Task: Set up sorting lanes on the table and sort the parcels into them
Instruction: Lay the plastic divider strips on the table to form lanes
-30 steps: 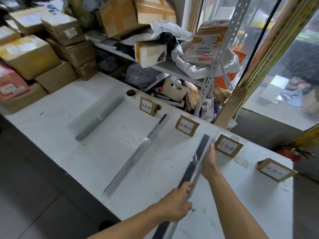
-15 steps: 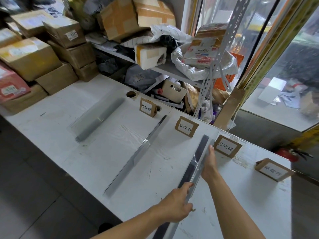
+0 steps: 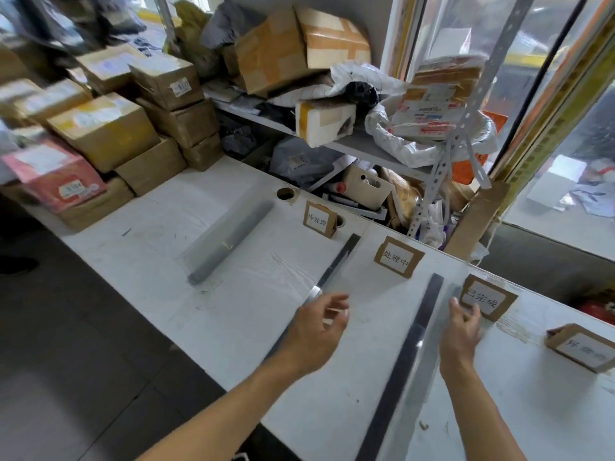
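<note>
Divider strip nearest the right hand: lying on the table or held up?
Lying on the table. The dark divider strip lies flat along the white table; the left hand is off it, open, and the right hand is open alongside it.

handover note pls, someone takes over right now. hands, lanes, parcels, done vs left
Left hand: open, empty, above the table by the middle divider strip.
Right hand: open, empty, beside the near divider strip, not gripping it.
Done: three clear divider strips, including the far one, lie on the table; four card lane signs stand along the back edge, e.g. and.
Left: no parcels in any lane. Boxes remain stacked at the table's far left and on the shelf; all sorting is to do.
</note>
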